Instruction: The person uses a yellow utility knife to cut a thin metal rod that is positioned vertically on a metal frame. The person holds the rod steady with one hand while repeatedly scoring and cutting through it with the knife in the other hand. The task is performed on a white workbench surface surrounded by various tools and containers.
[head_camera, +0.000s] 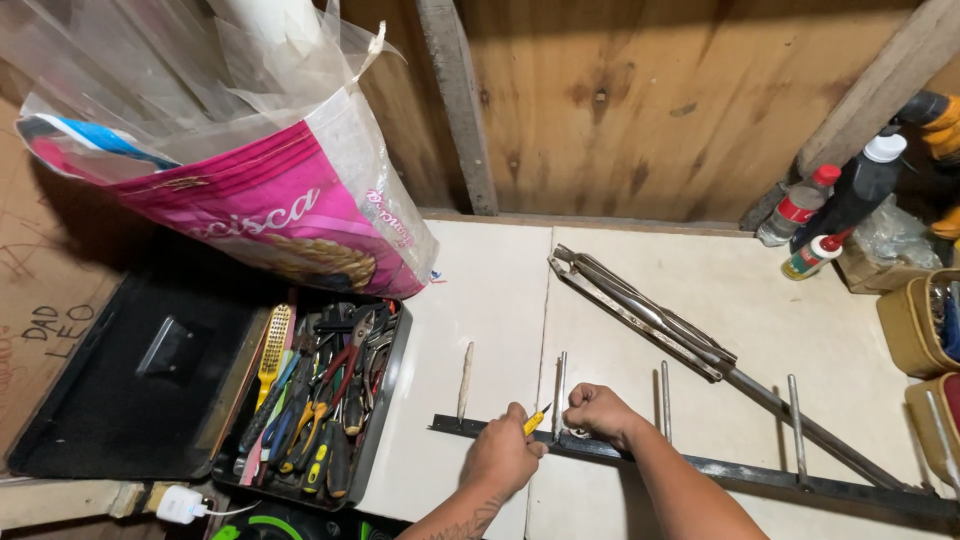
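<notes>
White tiled floor (480, 300) runs to a wooden wall. Left hand (503, 455) grips a small yellow tool (537, 420); right hand (600, 412) is closed on a dark metal bar (760, 472) with upright rods (665, 400), lying flat. Beside them, an open toolbox (385, 395) holds pliers (345, 375), under a pink bag (290, 215).

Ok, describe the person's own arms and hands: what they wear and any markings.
Both forearms are bare, with no sleeves in view. The left hand and right hand wear no gloves. A dark tattoo marks the left forearm. No watch or rings are visible.
</notes>
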